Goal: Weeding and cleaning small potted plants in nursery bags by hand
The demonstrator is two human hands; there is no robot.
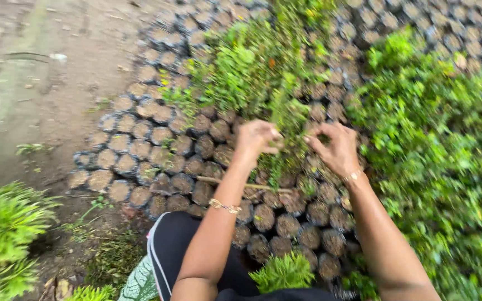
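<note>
My left hand (256, 139) and my right hand (336, 148) reach out over a bed of small black soil-filled nursery bags (140, 150). Both hands pinch the thin green stems of a small leafy seedling (288, 120) that stands between them. The left fingers close on the stems from the left, the right fingers from the right. A gold bracelet sits on each wrist. A thin wooden stick (241, 184) lies across the bags just under my left forearm. The picture is blurred by motion.
Dense green seedlings (441, 150) fill the right side, and more grow at the back middle (241, 67). Bare dirt ground (40, 72) lies at the left. A feathery green plant (1, 228) stands at the lower left. My knee in black cloth (177, 239) is at the bottom.
</note>
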